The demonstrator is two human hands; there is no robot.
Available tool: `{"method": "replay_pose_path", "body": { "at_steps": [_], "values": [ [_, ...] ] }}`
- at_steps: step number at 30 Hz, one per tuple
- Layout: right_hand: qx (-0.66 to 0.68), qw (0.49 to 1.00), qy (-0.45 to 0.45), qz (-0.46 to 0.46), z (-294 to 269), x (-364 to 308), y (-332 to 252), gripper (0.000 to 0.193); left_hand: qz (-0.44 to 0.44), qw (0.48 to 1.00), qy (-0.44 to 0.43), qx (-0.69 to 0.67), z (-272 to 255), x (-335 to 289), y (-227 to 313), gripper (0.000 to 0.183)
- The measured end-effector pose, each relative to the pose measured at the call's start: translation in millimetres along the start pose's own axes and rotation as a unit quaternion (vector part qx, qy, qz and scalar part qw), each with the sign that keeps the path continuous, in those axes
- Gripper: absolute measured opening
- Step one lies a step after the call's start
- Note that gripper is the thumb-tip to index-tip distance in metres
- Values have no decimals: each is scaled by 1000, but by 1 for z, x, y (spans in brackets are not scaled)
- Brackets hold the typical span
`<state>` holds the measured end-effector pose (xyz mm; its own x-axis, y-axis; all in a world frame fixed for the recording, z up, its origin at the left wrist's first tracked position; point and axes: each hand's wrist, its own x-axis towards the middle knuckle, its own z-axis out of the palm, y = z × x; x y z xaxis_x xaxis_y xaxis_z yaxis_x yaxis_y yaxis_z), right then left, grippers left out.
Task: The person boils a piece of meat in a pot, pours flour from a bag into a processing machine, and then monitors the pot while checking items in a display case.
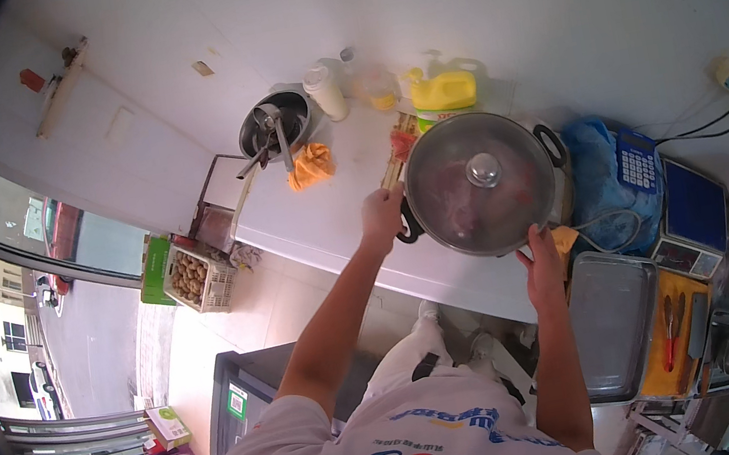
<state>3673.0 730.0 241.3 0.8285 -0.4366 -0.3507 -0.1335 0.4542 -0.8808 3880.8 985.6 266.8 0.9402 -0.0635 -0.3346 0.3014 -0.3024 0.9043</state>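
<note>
A wide dark pan (438, 244) stands on the white counter, covered by a steamed-up glass lid (440, 157) with a round shiny knob (483, 171). Reddish food shows dimly through the glass. My left hand (379, 221) is closed at the pan's black left handle (408, 222). At the lower right rim, my right hand (540, 270) has its fingers stretched out and apart, touching or very close to the edge. The opposite black handle (551, 145) is free. An orange cloth (565, 238) lies beside my right fingers.
Behind the pan stands a yellow jug (445, 91). Farther left are a metal bowl (251, 134) with utensils and an orange cloth (310, 166). To the right are a blue plastic bag (590, 161), a scale (692, 211), a grey tray (616, 320) and an orange board (663, 370) bearing tongs and a knife.
</note>
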Motion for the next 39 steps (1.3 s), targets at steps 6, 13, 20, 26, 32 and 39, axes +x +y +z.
{"method": "replay_pose_path", "body": {
  "at_steps": [6, 13, 20, 26, 32, 39],
  "values": [
    [67, 997, 24, 23, 18, -6, -3, 53, -47, 996, -53, -52, -17, -10, -1, 41],
    [146, 989, 17, 18, 33, 8, 3, 38, -98, 986, -85, -104, -48, -18, 4, 36],
    [120, 991, -25, 48, 49, 28, 4, 38, -110, 984, -57, -125, -73, -23, -12, 32],
    [64, 994, -10, 83, 41, 44, -6, 58, -104, 987, -50, -113, -64, -41, -7, 29],
    [67, 990, -104, 61, 38, 62, -32, 65, -98, 989, 8, -112, -45, -65, -14, 31],
    [-51, 993, -99, 47, -5, 112, -14, 51, -85, 994, 25, -69, -33, -84, -5, 36]
  ]
}}
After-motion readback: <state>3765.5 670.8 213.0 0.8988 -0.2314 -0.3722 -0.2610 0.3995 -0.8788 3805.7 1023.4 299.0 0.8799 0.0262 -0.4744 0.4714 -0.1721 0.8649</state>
